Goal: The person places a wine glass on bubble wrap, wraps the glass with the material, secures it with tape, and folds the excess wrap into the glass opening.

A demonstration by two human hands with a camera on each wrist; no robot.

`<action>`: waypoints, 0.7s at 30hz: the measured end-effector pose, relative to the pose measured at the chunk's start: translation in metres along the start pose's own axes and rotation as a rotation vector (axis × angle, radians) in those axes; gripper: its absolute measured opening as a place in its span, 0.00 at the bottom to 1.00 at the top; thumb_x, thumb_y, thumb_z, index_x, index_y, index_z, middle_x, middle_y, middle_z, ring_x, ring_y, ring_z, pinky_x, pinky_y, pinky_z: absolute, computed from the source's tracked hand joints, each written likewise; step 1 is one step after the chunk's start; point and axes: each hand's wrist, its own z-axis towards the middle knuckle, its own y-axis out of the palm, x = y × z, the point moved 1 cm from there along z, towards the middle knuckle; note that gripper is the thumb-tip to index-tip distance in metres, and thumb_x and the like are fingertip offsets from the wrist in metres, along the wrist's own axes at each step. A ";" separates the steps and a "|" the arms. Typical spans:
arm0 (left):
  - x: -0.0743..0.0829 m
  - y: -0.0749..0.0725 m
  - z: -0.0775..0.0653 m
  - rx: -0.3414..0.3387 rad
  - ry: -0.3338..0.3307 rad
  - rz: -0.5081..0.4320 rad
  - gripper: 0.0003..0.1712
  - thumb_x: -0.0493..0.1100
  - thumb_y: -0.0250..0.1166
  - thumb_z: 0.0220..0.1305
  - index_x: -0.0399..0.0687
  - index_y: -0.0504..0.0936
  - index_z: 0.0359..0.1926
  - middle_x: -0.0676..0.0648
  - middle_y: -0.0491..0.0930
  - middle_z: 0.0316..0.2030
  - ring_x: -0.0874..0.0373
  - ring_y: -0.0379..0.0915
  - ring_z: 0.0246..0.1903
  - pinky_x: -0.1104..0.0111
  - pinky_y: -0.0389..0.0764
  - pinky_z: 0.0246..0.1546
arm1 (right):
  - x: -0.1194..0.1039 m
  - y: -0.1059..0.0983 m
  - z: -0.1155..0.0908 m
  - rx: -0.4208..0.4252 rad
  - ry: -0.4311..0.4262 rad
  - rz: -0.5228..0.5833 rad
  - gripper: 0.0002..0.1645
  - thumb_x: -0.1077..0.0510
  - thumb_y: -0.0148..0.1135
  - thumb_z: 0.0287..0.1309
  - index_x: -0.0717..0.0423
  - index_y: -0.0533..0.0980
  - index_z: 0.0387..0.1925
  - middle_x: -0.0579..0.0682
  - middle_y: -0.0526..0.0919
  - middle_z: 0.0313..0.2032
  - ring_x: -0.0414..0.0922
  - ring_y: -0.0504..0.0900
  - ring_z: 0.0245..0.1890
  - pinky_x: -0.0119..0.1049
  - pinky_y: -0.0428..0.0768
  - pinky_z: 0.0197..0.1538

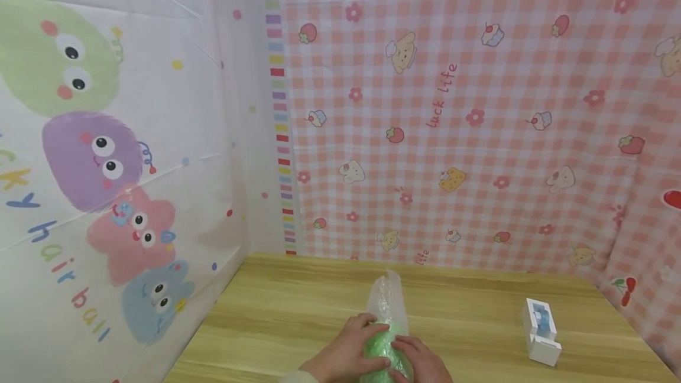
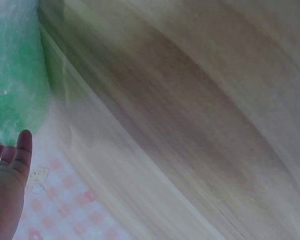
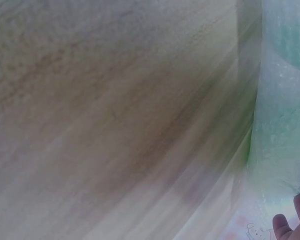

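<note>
A green object wrapped in clear bubble wrap (image 1: 380, 345) lies lengthwise on the table, pointing away from me. Its far end is an uncoloured, looser stretch of wrap; the near end runs out of the head view. From the left, my left hand (image 1: 346, 347) grips the bundle, fingers over its top and thumb nearer me. My right hand (image 1: 422, 360) holds its right side, with fingertips on the wrap. The left wrist view shows the green bundle (image 2: 17, 75) above bent fingers (image 2: 23, 150). In the right wrist view the wrap (image 3: 285, 115) rises beside the right fingers (image 3: 281, 225).
A white tape dispenser (image 1: 542, 347) with a blue roll stands on the wood-grain table (image 1: 468, 312), right of the bundle. A pink checked cloth (image 1: 468, 152) hangs behind the table, and a white cloth with cartoon figures (image 1: 213, 152) hangs along the left.
</note>
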 end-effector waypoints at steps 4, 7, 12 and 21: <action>0.001 -0.001 0.006 0.085 0.066 0.030 0.22 0.55 0.56 0.73 0.52 0.80 0.60 0.46 0.71 0.57 0.53 0.66 0.56 0.61 0.77 0.53 | 0.000 -0.004 0.001 -0.050 0.015 0.022 0.25 0.50 0.75 0.50 0.61 0.81 0.46 0.53 0.82 0.46 0.51 0.83 0.43 0.42 0.83 0.40; 0.003 -0.001 0.013 0.164 0.119 0.076 0.14 0.48 0.60 0.72 0.50 0.85 0.52 0.49 0.72 0.51 0.57 0.66 0.51 0.67 0.76 0.50 | 0.001 -0.006 0.002 -0.070 0.027 0.036 0.25 0.50 0.74 0.51 0.62 0.81 0.46 0.53 0.82 0.47 0.51 0.83 0.44 0.42 0.83 0.40; 0.005 -0.005 0.024 0.178 0.198 0.134 0.09 0.41 0.66 0.67 0.45 0.87 0.45 0.54 0.71 0.41 0.66 0.67 0.42 0.77 0.73 0.45 | 0.002 -0.007 0.001 -0.097 0.052 0.049 0.25 0.49 0.73 0.52 0.61 0.81 0.47 0.53 0.81 0.47 0.51 0.82 0.45 0.42 0.83 0.41; 0.007 -0.017 0.027 0.039 0.195 0.107 0.13 0.39 0.68 0.65 0.43 0.86 0.49 0.56 0.72 0.40 0.71 0.68 0.38 0.82 0.73 0.40 | 0.006 0.000 -0.004 -0.004 -0.009 0.041 0.25 0.51 0.76 0.48 0.62 0.81 0.45 0.54 0.81 0.45 0.48 0.83 0.43 0.39 0.83 0.39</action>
